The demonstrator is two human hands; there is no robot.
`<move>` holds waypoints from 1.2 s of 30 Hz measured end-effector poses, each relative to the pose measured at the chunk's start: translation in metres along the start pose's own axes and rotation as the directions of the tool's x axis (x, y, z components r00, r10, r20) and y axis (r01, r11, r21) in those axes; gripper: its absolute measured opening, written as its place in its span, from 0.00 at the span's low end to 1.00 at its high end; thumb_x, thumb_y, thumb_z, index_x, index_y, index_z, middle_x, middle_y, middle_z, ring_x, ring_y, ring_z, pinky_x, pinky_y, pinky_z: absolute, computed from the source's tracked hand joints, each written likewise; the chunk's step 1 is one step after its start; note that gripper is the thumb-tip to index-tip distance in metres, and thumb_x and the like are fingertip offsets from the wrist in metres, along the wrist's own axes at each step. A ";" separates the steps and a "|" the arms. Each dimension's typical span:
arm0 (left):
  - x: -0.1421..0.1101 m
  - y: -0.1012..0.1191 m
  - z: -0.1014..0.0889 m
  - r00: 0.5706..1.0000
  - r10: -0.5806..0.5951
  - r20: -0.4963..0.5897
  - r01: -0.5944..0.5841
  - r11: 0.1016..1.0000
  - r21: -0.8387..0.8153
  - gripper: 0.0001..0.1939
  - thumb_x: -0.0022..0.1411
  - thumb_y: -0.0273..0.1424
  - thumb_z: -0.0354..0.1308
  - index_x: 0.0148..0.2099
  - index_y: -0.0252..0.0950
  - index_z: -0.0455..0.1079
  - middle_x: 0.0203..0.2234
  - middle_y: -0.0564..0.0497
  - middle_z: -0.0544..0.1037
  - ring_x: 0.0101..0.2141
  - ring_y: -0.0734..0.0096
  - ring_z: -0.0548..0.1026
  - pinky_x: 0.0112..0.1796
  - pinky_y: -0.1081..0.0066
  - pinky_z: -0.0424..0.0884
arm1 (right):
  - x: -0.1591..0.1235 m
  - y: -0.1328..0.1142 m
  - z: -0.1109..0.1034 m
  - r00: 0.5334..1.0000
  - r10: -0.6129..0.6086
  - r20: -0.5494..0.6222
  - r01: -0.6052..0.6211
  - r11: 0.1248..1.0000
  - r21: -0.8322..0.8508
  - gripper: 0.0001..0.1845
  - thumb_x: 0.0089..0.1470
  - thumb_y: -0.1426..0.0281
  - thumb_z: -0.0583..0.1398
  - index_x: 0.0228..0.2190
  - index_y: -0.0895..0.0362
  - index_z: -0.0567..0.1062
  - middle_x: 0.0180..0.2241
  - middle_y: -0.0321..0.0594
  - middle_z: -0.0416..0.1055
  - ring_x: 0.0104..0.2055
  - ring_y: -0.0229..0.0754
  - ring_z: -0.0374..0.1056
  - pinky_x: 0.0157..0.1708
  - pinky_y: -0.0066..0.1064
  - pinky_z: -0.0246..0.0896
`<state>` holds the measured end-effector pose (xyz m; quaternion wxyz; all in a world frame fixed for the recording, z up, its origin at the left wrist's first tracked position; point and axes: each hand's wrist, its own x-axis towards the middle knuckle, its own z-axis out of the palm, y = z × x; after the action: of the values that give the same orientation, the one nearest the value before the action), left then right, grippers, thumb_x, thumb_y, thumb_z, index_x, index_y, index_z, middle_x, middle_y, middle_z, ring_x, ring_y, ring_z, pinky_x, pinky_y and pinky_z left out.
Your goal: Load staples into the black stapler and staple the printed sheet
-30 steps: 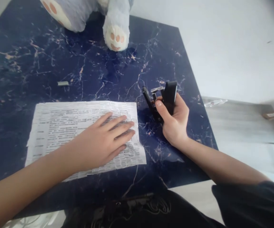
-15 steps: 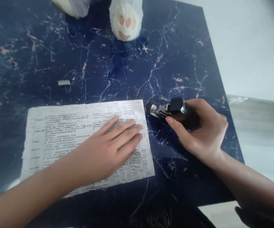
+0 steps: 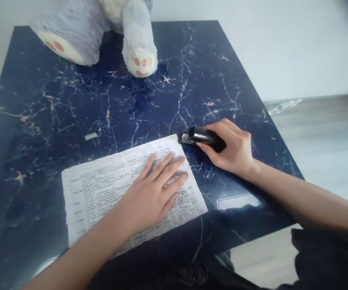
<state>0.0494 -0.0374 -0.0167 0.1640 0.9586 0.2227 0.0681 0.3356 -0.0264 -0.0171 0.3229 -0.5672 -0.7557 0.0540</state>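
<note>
My left hand (image 3: 151, 191) lies flat with fingers stretched out on a printed sheet of paper (image 3: 101, 189), pressing its right half down on the dark blue marble table (image 3: 192, 60). A black stapler (image 3: 196, 136) is gripped in my right hand (image 3: 231, 149), lying level on the table with its metal nose touching the paper's upper right corner. A small strip of staples (image 3: 91, 136) lies on the table above the paper's left part.
A grey and white plush toy (image 3: 101, 30) sits at the table's far edge with two paws forward. The table's right edge drops off to a pale floor, where a small clear object (image 3: 284, 106) lies.
The stapler was open and upright in my right hand, then it was closed and brought down level to the paper's upper right corner. My left hand stayed flat on the paper.
</note>
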 end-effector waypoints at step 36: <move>-0.001 0.006 -0.004 0.992 0.068 -0.107 -0.061 0.996 0.066 0.19 0.70 0.31 0.61 0.61 0.45 0.71 0.74 0.43 0.57 0.73 0.42 0.54 0.70 0.34 0.48 | 0.011 0.013 -0.047 0.830 -0.404 0.384 0.286 0.900 0.328 0.28 0.65 0.72 0.62 0.65 0.50 0.70 0.49 0.46 0.76 0.47 0.47 0.76 0.47 0.43 0.78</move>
<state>0.0504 -0.0417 -0.0107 0.1190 0.9649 0.2021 0.1184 0.3704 -0.0258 0.0185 0.2172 -0.3461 -0.8861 0.2190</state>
